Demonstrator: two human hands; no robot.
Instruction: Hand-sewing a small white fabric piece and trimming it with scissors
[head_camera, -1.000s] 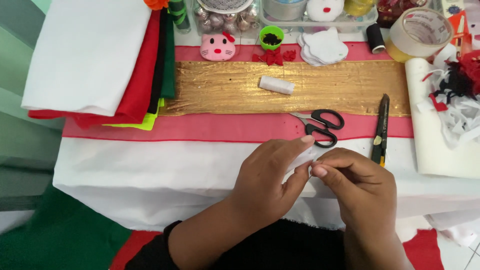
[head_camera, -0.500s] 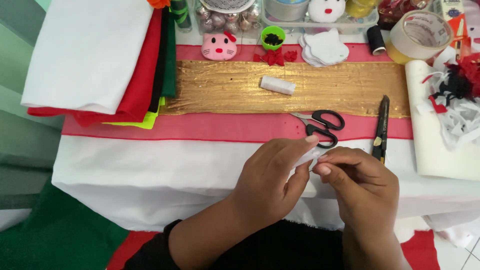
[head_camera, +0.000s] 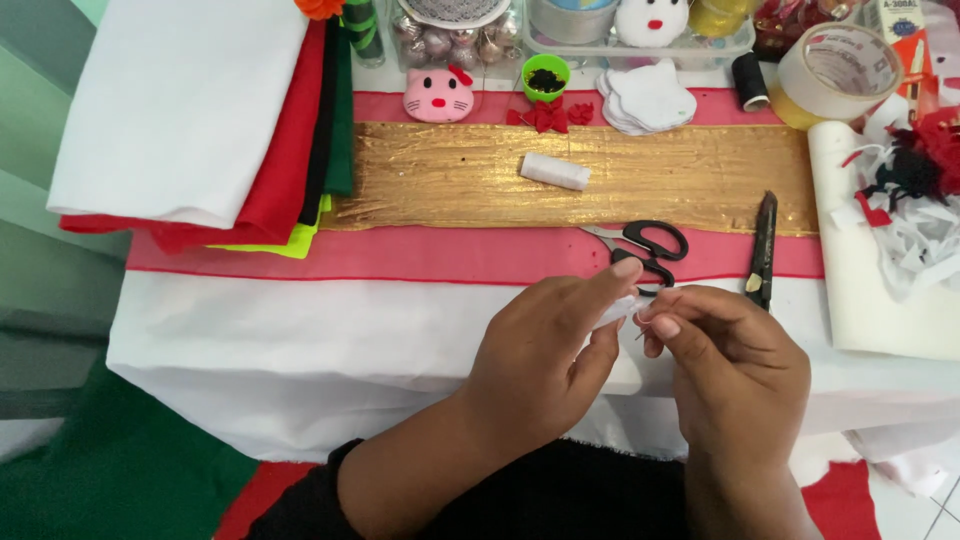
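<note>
The left hand (head_camera: 545, 365) is pinching a small white piece (head_camera: 613, 310) between thumb and forefinger, closed on it at the near edge of the counter (head_camera: 300, 330). The right hand (head_camera: 735, 370) is sitting just right of it, fingertips pressed together close against the same piece; what looks like a thin needle is poking out below its thumb, though it is too small to tell for sure. The two hands are meeting almost fingertip to fingertip. Just beyond them, black-handled scissors (head_camera: 645, 245) are lying on the pink band of the cloth, and a dark cutter (head_camera: 764, 250) is resting upright-wise to their right. Farther off, a white thread spool (head_camera: 555, 171) is lying on its side on the gold strip (head_camera: 450, 180). At the far left, a stack of felt sheets (head_camera: 200, 110), white on top with red, black, green and yellow under it, is hanging over the counter's edge. Along the far side, a pink cat face (head_camera: 438, 95), a green cup (head_camera: 546, 76), red bows (head_camera: 548, 116), white cat-shaped cutouts (head_camera: 650, 98), a black spool (head_camera: 749, 82) and a tape roll (head_camera: 832, 72) are lined up. At the right, scraps (head_camera: 920, 190) of red, black and white are piling on a white sheet.
</note>
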